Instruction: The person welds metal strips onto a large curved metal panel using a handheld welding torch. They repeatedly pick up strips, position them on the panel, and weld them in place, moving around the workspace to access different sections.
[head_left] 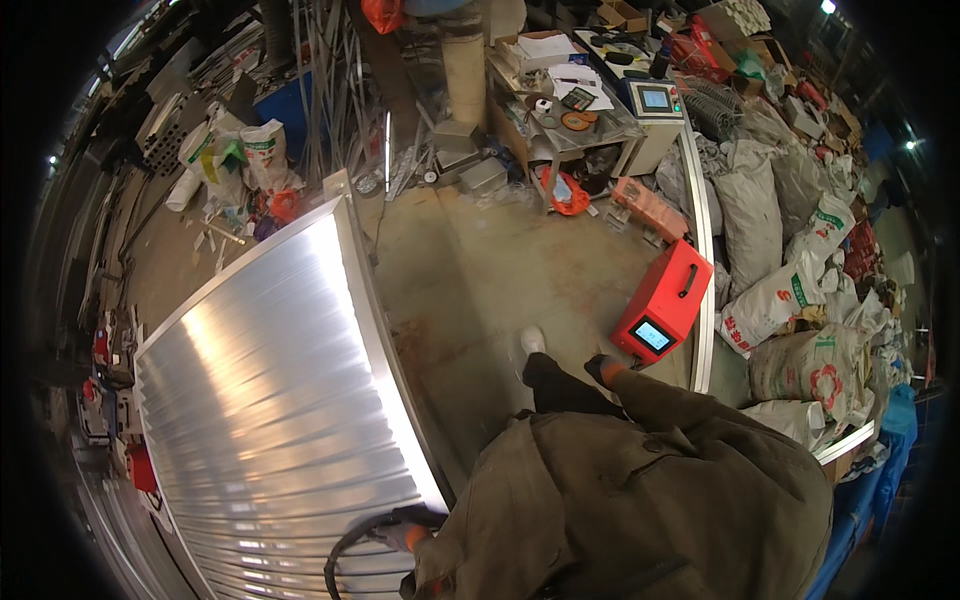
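My left hand (398, 535), in a grey glove with an orange cuff, is at the near edge of a large ribbed metal panel (255, 400). It appears closed around a thick black hose (340, 553), which curves over the panel; its fingertips are hard to make out. My right hand (600, 368), in a dark glove, hangs low beside a red box-shaped machine (662, 300) with a lit screen and a black top handle. A small gap seems to separate them, and the fingers are too small and dark to read.
A cluttered workbench (590, 135) holds papers, a calculator and orange discs. Right of it stands a pale control cabinet (655, 125). A long metal bar (703, 270) runs past the red machine, with stuffed white sacks (765, 305) beyond. Metal blocks (484, 178) lie on the floor (450, 270).
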